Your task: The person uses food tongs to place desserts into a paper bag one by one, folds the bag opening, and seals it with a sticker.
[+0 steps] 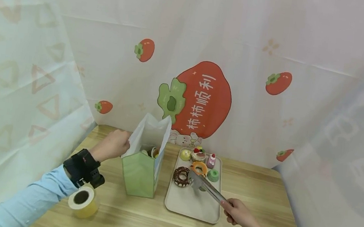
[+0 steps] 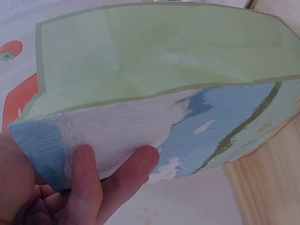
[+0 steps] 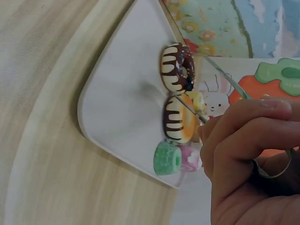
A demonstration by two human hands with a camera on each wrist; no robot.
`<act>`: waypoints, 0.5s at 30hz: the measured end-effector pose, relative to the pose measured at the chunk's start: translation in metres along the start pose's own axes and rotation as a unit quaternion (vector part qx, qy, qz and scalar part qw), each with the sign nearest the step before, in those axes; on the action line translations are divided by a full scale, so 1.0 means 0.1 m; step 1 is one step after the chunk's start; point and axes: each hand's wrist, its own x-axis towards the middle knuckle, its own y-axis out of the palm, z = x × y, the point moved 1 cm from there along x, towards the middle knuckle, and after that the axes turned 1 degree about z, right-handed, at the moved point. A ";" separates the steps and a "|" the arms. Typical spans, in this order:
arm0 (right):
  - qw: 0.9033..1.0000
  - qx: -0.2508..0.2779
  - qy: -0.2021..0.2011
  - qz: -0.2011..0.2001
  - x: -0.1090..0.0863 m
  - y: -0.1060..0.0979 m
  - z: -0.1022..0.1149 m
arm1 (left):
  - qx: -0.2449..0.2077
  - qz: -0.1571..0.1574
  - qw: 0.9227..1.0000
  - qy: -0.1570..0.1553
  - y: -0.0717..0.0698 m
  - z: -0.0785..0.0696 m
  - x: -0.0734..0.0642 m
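Observation:
My left hand (image 1: 112, 146) grips the upper edge of a paper bag (image 1: 138, 174). In the left wrist view, fingers (image 2: 84, 178) lie along the bag's printed side, beside its green panel. The bag stands upright with its top spread, and toy pastries (image 1: 151, 151) show inside. My right hand (image 1: 239, 214) holds metal tongs (image 1: 210, 189) over a tray (image 1: 188, 204). The tong tips reach the chocolate doughnut (image 1: 181, 176), close to the orange-iced doughnut (image 1: 199, 168). In the right wrist view, the tong arms straddle the chocolate doughnut (image 3: 173, 68), spread apart.
Behind the doughnuts on the tray are a yellow pastry (image 1: 185, 154), a fruit-topped tart (image 1: 198, 155), a pink cake (image 1: 211, 161) and a green sweet (image 1: 213, 175). A roll of yellow tape (image 1: 87, 207) stands at front left. Printed cloth walls (image 1: 303, 116) surround the wooden table (image 1: 251, 185).

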 end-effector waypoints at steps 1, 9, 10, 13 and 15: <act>1.000 0.001 0.002 -0.002 0.01 0.01 -0.02 | -0.002 0.001 1.000 0.000 0.00 0.00 0.00; 1.000 0.023 0.011 -0.003 0.13 0.15 -0.12 | 0.000 0.001 1.000 -0.001 0.02 0.00 -0.02; 1.000 0.025 0.013 -0.004 0.14 0.17 -0.12 | 0.000 0.000 1.000 0.000 0.01 0.00 -0.02; 0.999 0.033 0.022 -0.005 0.15 0.22 -0.14 | 0.002 -0.002 1.000 0.002 0.01 0.00 -0.01; 0.999 0.036 0.026 -0.007 0.14 0.25 -0.14 | -0.001 -0.002 1.000 0.003 0.00 -0.01 -0.01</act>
